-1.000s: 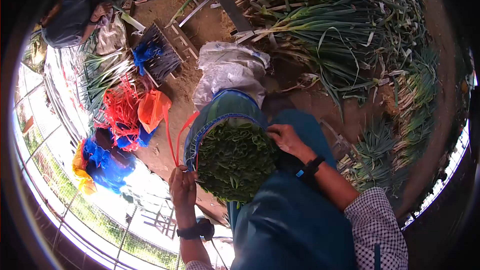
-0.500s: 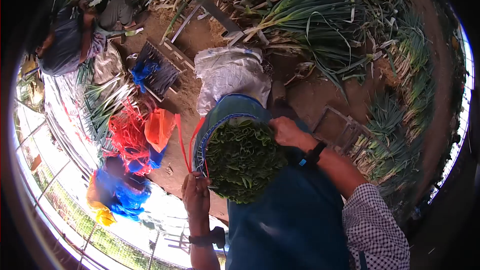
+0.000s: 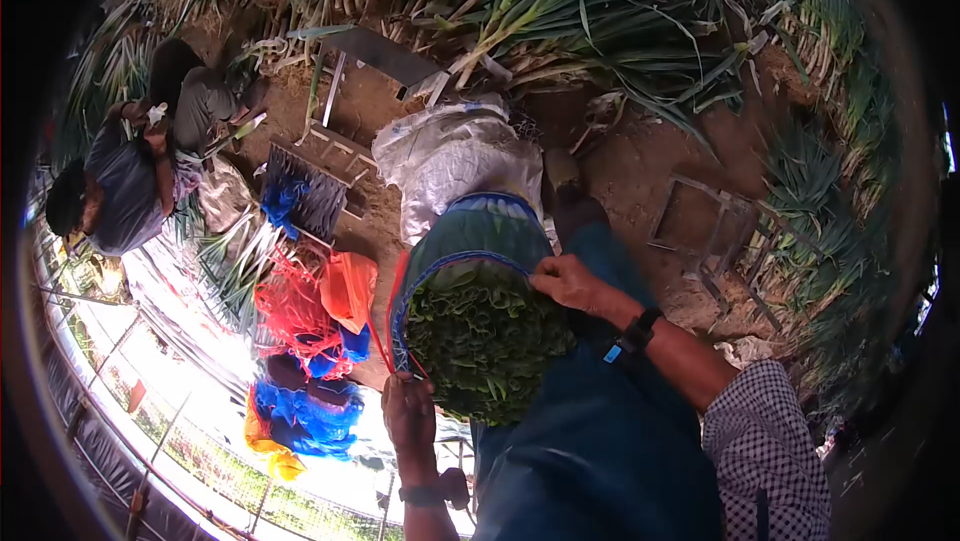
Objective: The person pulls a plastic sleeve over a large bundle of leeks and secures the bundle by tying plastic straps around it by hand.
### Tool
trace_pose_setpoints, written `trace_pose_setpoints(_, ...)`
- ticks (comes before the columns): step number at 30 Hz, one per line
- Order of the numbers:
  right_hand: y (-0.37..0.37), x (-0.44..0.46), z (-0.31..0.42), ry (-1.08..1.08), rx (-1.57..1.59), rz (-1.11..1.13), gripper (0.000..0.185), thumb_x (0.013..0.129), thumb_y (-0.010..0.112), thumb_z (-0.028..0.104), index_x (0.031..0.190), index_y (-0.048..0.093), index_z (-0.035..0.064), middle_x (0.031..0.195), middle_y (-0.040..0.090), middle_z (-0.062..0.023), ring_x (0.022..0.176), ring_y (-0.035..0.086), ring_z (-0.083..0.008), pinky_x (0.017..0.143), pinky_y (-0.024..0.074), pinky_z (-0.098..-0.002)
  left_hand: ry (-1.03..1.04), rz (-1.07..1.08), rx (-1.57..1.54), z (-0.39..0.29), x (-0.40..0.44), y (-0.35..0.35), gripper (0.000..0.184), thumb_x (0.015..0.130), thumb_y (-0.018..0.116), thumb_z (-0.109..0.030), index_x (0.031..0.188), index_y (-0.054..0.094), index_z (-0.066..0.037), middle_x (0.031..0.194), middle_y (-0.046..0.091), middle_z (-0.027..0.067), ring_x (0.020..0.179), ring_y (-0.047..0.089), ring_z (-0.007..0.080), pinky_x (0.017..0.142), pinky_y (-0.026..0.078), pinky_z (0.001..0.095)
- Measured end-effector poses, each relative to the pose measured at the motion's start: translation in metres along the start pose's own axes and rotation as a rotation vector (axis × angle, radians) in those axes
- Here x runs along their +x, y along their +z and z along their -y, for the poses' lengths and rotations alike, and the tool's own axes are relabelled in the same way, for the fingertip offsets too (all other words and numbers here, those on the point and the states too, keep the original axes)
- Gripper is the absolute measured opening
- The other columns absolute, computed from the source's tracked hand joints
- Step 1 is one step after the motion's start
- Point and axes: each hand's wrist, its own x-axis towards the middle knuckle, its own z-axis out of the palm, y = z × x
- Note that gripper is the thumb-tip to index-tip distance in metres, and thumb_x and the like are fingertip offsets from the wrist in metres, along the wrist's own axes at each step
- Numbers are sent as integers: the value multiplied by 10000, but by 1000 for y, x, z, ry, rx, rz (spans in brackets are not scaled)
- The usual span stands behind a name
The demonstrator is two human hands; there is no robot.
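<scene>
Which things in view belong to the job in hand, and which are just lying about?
Apparently in the job:
- blue-edged bag
- green leaves packed inside
- red strip at the left hand

Apparently lying about:
- heaped leafy stalks
- blue netting
- orange plastic

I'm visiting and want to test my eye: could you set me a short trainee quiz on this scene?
1. Which hand is at the thin red plastic strip: A) left, B) right?
2. True or false: dark green curly leaves fill the mouth of the round green bag with a blue rim.
3. What colour is the small patch on the black wristband behind the right hand?

Key: 1. A, the left hand. 2. True. 3. Blue.
</scene>
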Motion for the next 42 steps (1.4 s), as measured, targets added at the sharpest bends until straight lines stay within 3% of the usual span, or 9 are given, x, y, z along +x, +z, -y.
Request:
trace_pose_setpoints(3, 27, -27, 10, -25, -47, -12, 212, 857, 603, 174, 767, 612, -19, 639, 561, -4, 628, 528, -91, 530, 411, -305, 95, 5, 201, -9, -15, -20, 301, 1048, 400, -251, 1005, 531, 17, 685, 520, 62, 645, 568, 174, 587, 463, 254)
trace_pose_setpoints(5, 43, -54, 13, -69, -26, -39, 232, 859, 592, 166, 705, 569, -6, 608, 550, -13, 585, 510, -85, 505, 396, -302, -93, 38, -308, -9, -22, -35, 300, 1049, 398, -241, 1001, 529, 24, 681, 514, 54, 648, 569, 173, 620, 468, 255)
trace_pose_setpoints(11, 57, -68, 16, 17, -124, -106, 202, 833, 565, 85, 648, 505, 30, 562, 497, -35, 576, 485, -75, 489, 382, -297, -70, -86, -339, -25, -62, -27, 299, 1041, 423, -253, 977, 548, 11, 583, 368, -5, 647, 508, 142, 722, 459, 306)
trace_pose_setpoints(14, 62, -79, 16, -147, -123, -77, 190, 824, 600, 96, 666, 529, 16, 556, 520, -42, 546, 485, -79, 471, 383, -313, -21, -31, -374, -11, -79, -45, 301, 1035, 441, -261, 963, 552, 10, 581, 364, -9, 639, 499, 135, 723, 454, 301)
trace_pose_setpoints(27, 56, -71, 54, -70, -257, 109, 227, 804, 669, 121, 659, 532, 11, 584, 531, -22, 611, 504, -67, 519, 400, -312, -109, -109, -416, 0, -99, -47, 279, 1004, 513, -244, 929, 593, 13, 587, 440, -6, 581, 450, 96, 753, 461, 301)
trace_pose_setpoints(30, 27, -36, 89, -194, -798, 260, 231, 771, 634, 232, 781, 638, 1, 703, 614, -203, 689, 615, -397, 610, 469, -463, -104, -101, -332, -9, -101, -41, 298, 1005, 507, -253, 909, 597, 14, 589, 449, -11, 555, 421, 72, 666, 436, 264)
trace_pose_setpoints(32, 26, -13, 126, -322, -746, 13, 172, 768, 667, 177, 831, 658, 17, 752, 644, -184, 720, 628, -387, 666, 483, -474, -141, -112, -337, -11, -109, -45, 309, 1006, 501, -257, 897, 599, 15, 582, 443, -17, 533, 389, 55, 582, 379, 232)
trace_pose_setpoints(38, 86, 66, 143, -623, -1159, 503, 128, 749, 667, 121, 824, 668, 17, 772, 662, -175, 722, 638, -389, 630, 499, -485, -158, -91, -394, -8, -112, -51, 306, 1002, 511, -257, 890, 614, 8, 678, 553, 2, 528, 342, 23, 500, 268, 186)
trace_pose_setpoints(42, 116, 72, 131, -505, -1379, 639, 80, 711, 644, 55, 766, 664, 1, 772, 660, -196, 712, 637, -405, 590, 503, -498, -187, -114, -447, -14, -112, -50, 298, 999, 527, -271, 906, 623, -5, 740, 589, 3, 563, 351, 16, 525, 272, 186)
